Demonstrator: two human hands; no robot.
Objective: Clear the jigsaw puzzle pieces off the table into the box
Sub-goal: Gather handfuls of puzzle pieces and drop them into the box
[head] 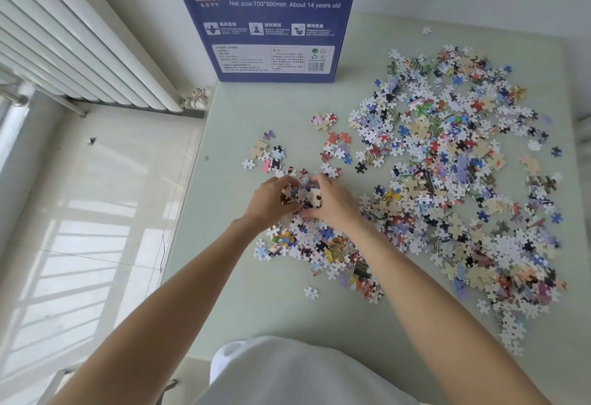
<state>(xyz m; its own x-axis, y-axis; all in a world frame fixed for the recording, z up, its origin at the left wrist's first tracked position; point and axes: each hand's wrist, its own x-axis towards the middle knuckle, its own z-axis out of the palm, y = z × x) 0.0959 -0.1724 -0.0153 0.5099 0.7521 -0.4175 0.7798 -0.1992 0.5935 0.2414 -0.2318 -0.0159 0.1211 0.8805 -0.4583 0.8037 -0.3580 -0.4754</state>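
Observation:
Several loose jigsaw puzzle pieces [454, 174] lie scattered over the pale green table [262, 308], thickest on the right half. A tall blue puzzle box [265, 17] stands upright at the table's far edge, its printed side facing me. My left hand [267, 198] and my right hand [335, 201] are cupped together just above the table's middle, and between them they hold a small heap of pieces [302, 195]. More pieces [319, 244] lie under my wrists.
A white radiator [73, 43] runs along the wall on the left, with its valve [196, 97] near the table's far left corner. Left of the table edge is pale tiled floor [80, 228]. White clothing [300, 372] fills the bottom centre.

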